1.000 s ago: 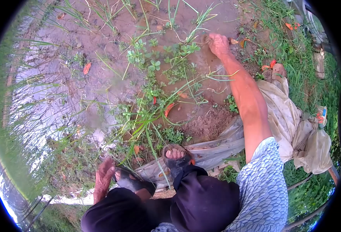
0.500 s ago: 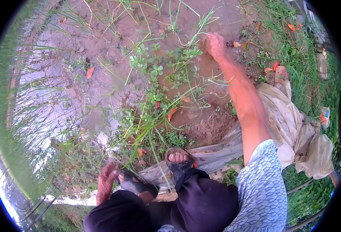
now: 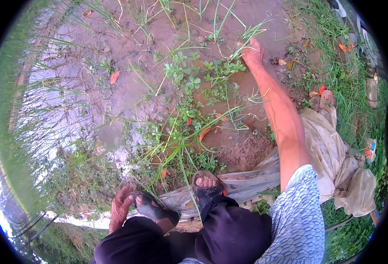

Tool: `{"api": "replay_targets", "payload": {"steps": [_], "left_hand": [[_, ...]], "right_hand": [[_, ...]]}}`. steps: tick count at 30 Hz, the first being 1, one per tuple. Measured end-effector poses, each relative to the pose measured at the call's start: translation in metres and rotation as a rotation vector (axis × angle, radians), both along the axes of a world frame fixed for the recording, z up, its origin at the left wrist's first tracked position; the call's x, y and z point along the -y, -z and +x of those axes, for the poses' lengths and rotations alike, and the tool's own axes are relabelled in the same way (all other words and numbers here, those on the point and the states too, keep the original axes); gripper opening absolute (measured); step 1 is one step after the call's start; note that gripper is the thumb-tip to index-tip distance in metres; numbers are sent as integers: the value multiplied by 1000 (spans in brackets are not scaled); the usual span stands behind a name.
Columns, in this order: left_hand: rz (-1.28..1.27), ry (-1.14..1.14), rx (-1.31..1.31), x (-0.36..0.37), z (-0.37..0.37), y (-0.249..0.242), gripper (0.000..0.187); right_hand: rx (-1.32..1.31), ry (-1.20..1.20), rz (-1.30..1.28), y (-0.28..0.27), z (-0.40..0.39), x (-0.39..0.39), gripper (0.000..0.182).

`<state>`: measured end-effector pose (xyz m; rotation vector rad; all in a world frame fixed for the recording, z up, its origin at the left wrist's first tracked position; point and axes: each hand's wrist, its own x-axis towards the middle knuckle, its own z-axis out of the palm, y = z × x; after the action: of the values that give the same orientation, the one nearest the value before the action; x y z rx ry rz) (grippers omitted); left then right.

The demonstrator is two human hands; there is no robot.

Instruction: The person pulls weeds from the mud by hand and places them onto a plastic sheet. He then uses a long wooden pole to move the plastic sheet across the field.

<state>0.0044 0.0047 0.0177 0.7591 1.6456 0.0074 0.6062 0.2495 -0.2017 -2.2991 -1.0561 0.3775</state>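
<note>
My right hand [image 3: 252, 52] is stretched far forward, low over the wet mud. Its fingers are curled closed at a narrow-leaved green plant [image 3: 254, 33] that looks like a spring onion; the fingertips are partly hidden. Just left of that hand grows a low, round-leaved weed [image 3: 194, 82]. My left hand [image 3: 122, 206] hangs beside my left knee, near the sandalled left foot [image 3: 152, 207]. Its fingers are loosely bent and apart, with nothing in them.
Muddy, waterlogged soil [image 3: 134, 99] spreads ahead, with thin grassy stalks [image 3: 49, 110] at left. A crumpled plastic sheet [image 3: 326, 143] runs under my feet and along the right. Long green leaves [image 3: 172, 152] lie before my feet. Grass [image 3: 356, 114] borders the right side.
My right hand has come up against the narrow-leaved plant and closed at it; before, it was just right of it. The view has shifted slightly. My left hand stays by the knee.
</note>
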Motion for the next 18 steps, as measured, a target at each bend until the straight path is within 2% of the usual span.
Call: {"api": "replay_targets", "payload": {"steps": [1,6,10,14,17,18], "left_hand": [[9,-22,8,-1,0,-2,66],[17,-61,-1,5,-5,-3,66],[15,-54,-6,8,-6,2,67],[18,-85,14,5,-4,0,68],[17,-102,15,8,-6,3,68],[13,-101,10,9,-7,4,67]], "right_hand": [[-66,61,-14,0,-4,-2,23],[90,98,-197,11,-1,-18,17],[200,35,-213,26,8,-19,19],[5,-136,-85,22,19,-3,21],[-589,12,-53,10,16,9,24],[-502,29,-47,11,20,6,24]]}}
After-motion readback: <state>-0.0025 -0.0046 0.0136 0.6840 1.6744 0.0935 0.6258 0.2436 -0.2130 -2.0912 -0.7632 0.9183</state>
